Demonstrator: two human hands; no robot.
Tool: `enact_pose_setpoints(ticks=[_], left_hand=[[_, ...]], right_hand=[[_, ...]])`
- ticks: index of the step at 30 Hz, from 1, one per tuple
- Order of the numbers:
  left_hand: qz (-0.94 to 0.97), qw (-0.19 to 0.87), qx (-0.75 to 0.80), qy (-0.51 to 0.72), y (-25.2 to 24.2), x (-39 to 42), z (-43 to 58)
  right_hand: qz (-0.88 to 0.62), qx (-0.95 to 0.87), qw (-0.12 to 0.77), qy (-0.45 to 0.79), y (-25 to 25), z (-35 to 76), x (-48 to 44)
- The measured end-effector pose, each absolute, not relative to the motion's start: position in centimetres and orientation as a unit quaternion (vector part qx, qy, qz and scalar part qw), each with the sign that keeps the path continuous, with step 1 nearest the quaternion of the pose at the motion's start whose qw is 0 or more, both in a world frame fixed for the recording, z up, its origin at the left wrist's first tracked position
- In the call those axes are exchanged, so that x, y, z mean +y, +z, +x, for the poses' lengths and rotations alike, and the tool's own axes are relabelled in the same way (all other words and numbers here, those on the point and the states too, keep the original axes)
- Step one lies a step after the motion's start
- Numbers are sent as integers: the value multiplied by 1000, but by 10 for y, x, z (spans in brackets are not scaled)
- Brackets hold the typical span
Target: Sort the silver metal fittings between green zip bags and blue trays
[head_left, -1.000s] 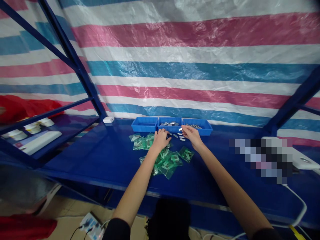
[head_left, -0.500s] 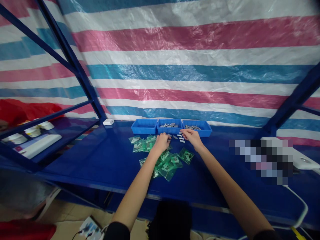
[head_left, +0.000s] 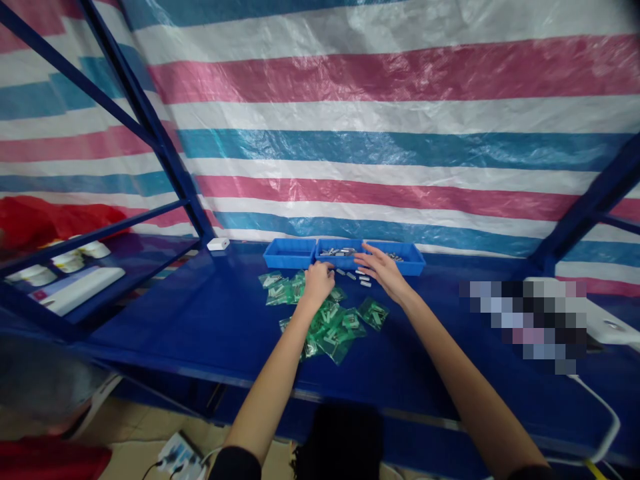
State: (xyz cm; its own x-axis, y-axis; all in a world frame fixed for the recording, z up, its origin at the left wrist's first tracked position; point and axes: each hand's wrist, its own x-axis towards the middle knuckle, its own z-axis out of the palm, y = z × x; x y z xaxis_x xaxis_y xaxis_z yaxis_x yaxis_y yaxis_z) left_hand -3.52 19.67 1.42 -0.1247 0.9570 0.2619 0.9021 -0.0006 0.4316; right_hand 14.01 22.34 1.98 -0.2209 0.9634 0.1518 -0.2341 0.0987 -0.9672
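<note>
My left hand (head_left: 319, 283) is at the upper edge of the pile of green plastic bags (head_left: 334, 333). Its fingers are curled together, and whatever they may hold is hidden. Just to its right, several small silvery cylinders (head_left: 365, 284) lie loose on the blue table. Over the right side of these pieces hovers my right hand (head_left: 389, 272), fingers spread and nothing visible in them. Behind both hands stand the middle blue bin (head_left: 325, 263), with more silvery pieces inside, and the right blue bin (head_left: 416, 267), partly covered by my right hand.
A third blue bin (head_left: 280, 263) stands at the left of the row. Farther left is a small white box (head_left: 218, 245). A white device (head_left: 607, 320) with a cable is at the right, beside a blurred-out area. Blue frame posts (head_left: 173, 167) and a striped sheet (head_left: 360, 143) enclose the table.
My right hand has gone from a pinch at the loose cylinders to spread fingers, slightly higher up. My left hand has shifted a little to the left, still curled.
</note>
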Motion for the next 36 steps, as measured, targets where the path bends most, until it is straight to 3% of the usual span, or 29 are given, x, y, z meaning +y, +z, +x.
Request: enact_pose_setpoints(ticks=[10, 23, 36], left_hand=[[652, 226, 547, 473, 23, 200, -25], [709, 181, 486, 478, 19, 195, -14], [636, 286, 451, 557, 21, 198, -14]], right_hand=[[-400, -539, 423, 609, 10, 134, 216], [-420, -463, 459, 631, 19, 128, 206], [-310, -466, 426, 710, 19, 133, 204]])
